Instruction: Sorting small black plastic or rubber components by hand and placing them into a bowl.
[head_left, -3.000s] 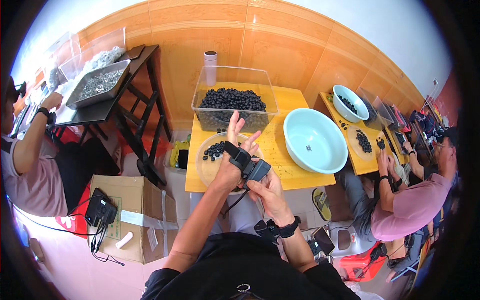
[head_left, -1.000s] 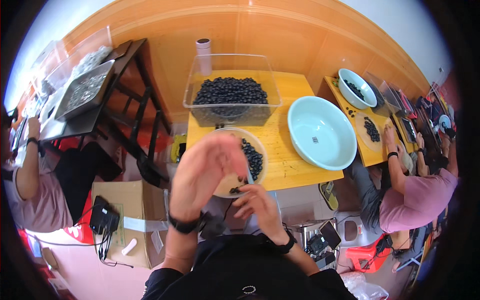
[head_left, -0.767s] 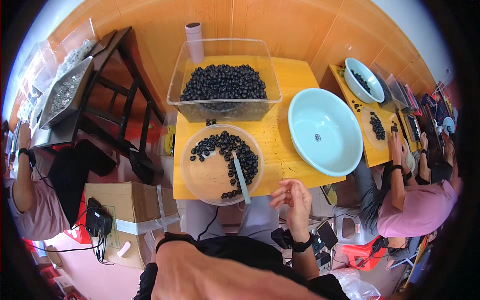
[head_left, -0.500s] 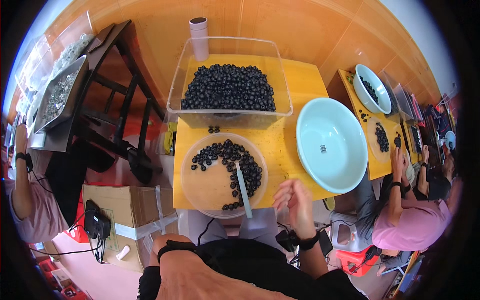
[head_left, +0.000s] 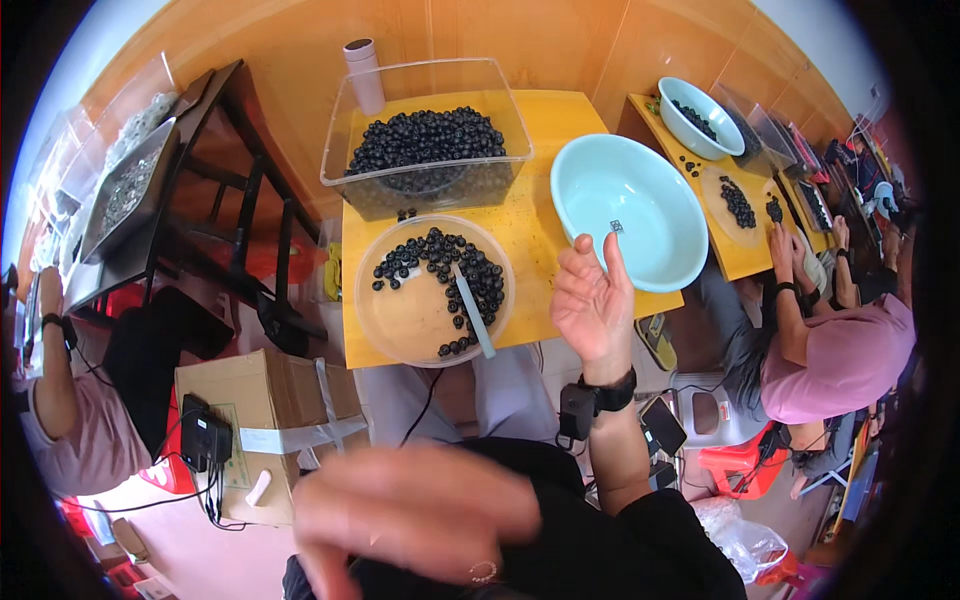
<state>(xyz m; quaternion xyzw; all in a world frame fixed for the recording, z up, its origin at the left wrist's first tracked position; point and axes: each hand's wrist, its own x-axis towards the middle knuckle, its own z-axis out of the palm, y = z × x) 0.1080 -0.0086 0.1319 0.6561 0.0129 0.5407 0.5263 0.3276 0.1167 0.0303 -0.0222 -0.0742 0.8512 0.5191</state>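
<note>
Tool [head_left: 474,314] lies among beads [head_left: 488,288] in the tray [head_left: 395,322], handle across its rim at the desk's [head_left: 532,300] edge, where a low sweep by right grip [head_left: 597,312] (spread wide, empty) or left grip [head_left: 415,510] (blurred, spread not determinable) could tip it floorward.

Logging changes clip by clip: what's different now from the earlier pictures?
The right hand let go of the black device at the left wrist and moved right, now open before the blue basin. The left hand, blurred, dropped toward the torso. The basin and round tray of dark pieces stayed put.
</note>
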